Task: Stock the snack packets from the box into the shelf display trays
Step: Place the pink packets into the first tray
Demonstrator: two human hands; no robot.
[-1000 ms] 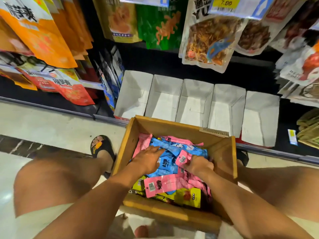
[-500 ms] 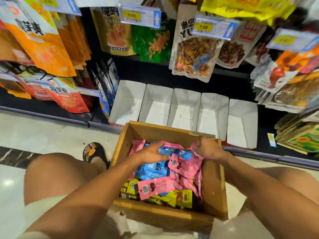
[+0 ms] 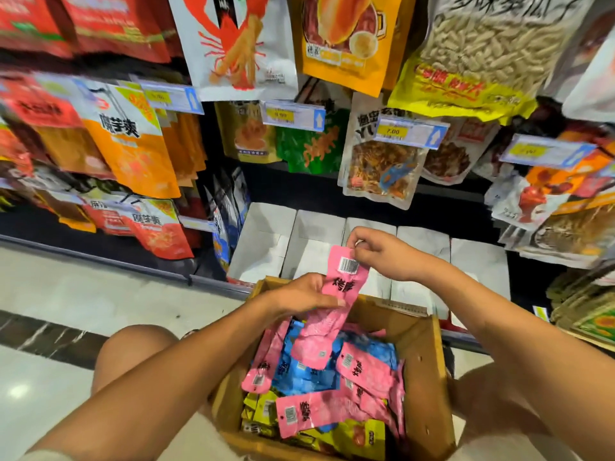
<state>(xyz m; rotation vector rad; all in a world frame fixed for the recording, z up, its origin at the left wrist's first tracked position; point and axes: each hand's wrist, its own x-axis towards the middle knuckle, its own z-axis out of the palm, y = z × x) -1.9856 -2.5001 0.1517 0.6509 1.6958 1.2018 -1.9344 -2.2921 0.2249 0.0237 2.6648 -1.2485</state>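
Left hand (image 3: 306, 292), right hand (image 3: 382, 252) pinch pink packet (image 3: 346, 281) over box (image 3: 422, 361); white trays (image 3: 263, 241) behind, hanging bags (image 3: 379, 168) and price tags (image 3: 409, 133) crowd above.

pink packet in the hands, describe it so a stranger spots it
Find the cardboard box before the white trays. Above its far edge the left hand and right hand hold a pink packet, barcode on top. Only it is raised above the pile.
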